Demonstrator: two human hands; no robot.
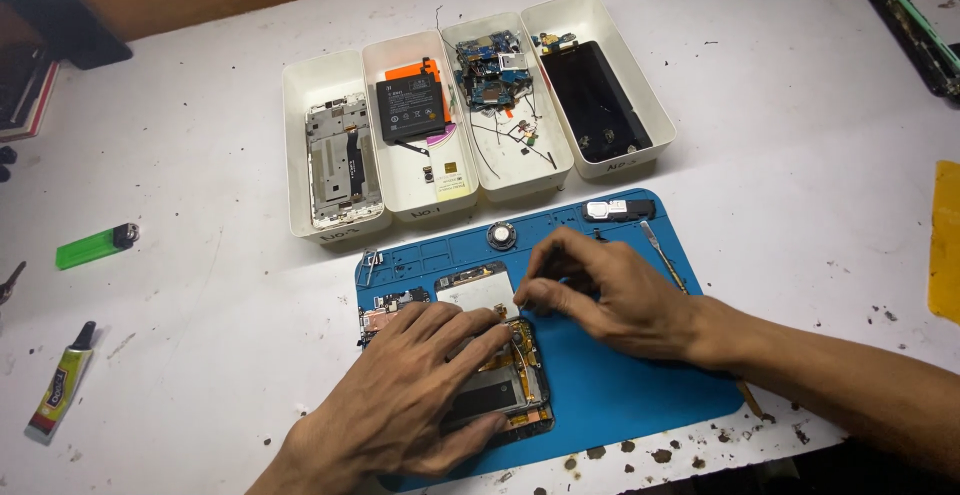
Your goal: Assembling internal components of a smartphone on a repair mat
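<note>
An opened phone body (505,380) with exposed metal and gold-coloured parts lies on a blue work mat (610,375). My left hand (405,400) rests flat on it, fingers spread, pressing it down. My right hand (600,290) hovers over the phone's upper end with thumb and forefinger pinched together at a silvery plate (478,290); whatever small piece they hold is too small to see. A round silver part (502,236), a black module (620,211) and a thin metal tool (662,253) lie along the mat's far edge.
Behind the mat stand several white trays: one with a phone frame (340,160), one with a black battery (410,108), one with circuit boards and wires (492,70), one with a dark screen (597,100). A green lighter (92,246) and a glue tube (60,385) lie left.
</note>
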